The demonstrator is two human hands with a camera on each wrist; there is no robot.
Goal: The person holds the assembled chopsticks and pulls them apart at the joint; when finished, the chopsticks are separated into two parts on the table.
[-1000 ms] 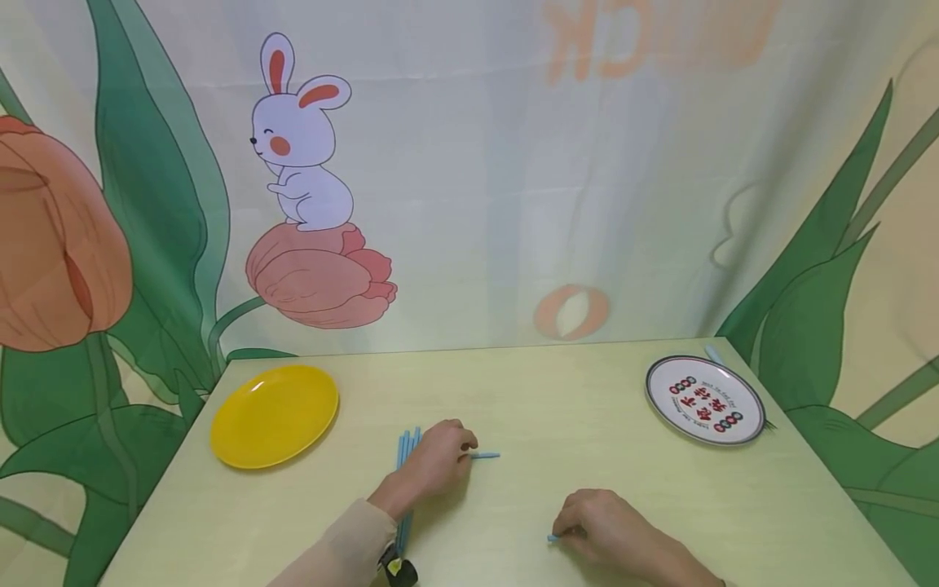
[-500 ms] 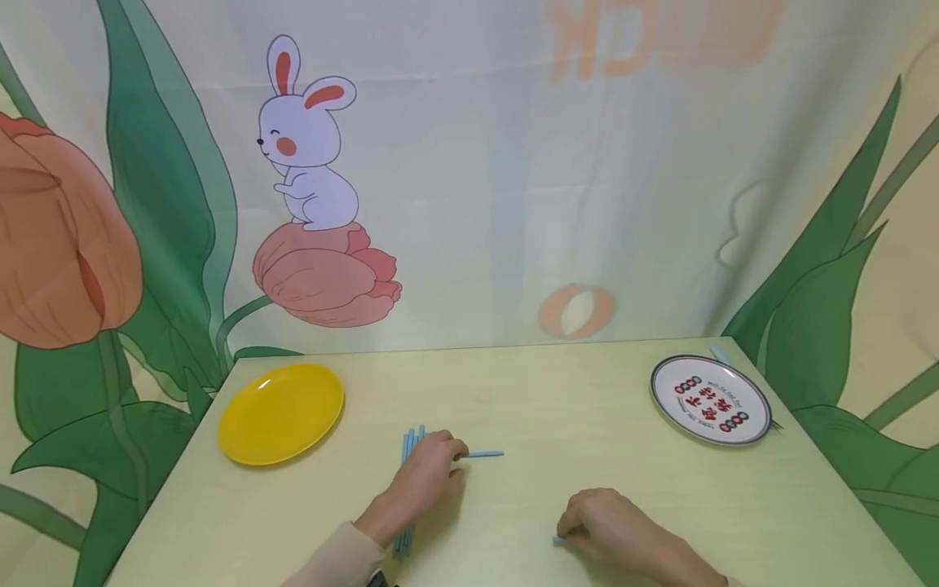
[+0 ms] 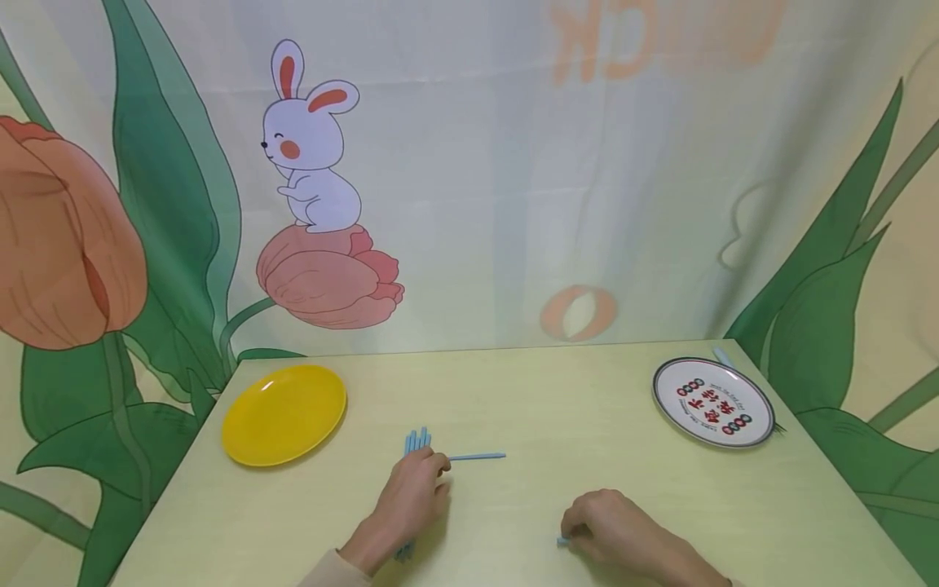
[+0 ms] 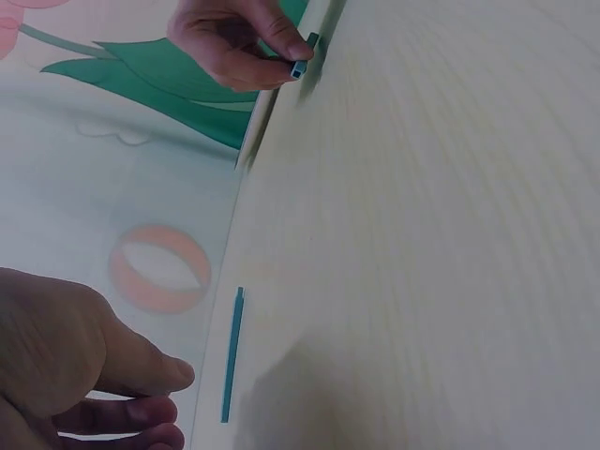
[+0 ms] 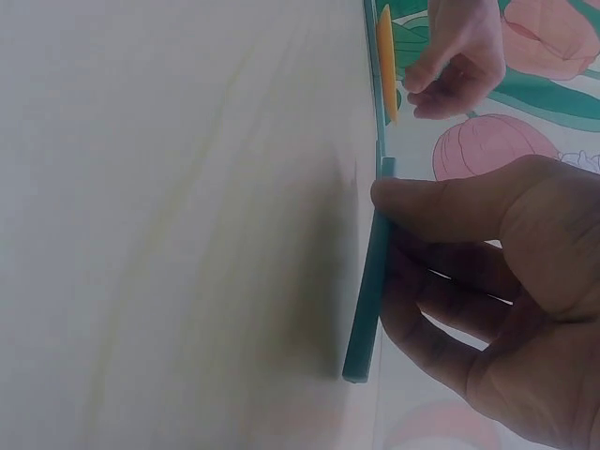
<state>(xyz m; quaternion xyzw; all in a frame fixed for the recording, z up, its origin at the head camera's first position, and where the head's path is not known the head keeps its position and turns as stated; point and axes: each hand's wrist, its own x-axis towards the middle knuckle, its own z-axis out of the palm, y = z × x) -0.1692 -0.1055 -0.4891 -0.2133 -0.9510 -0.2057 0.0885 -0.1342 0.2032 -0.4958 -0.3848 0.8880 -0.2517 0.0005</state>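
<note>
On the table a lone thin blue stick (image 3: 478,456) lies sideways, narrowed at one end. My left hand (image 3: 411,493) is at its left end in the head view. Seen from the left wrist, the stick (image 4: 232,356) lies apart from the thumb and loosely bent fingers, with nothing between them. Several more blue sticks (image 3: 418,440) form a bundle, partly hidden under my left hand and forearm. My right hand (image 3: 612,522) pinches another blue stick (image 5: 370,300) between thumb and fingers, close over the table; in the head view only its short end shows.
A yellow plate (image 3: 284,416) stands at the table's back left. At the back right is a white plate (image 3: 713,403) with red lettering; a pale blue piece (image 3: 722,355) sticks out behind it. A printed curtain (image 3: 469,204) hangs along the back edge.
My left hand has drawn back to the left and nearer my body, away from the lone stick, so more of that stick shows. The right hand keeps its stick almost in place.
</note>
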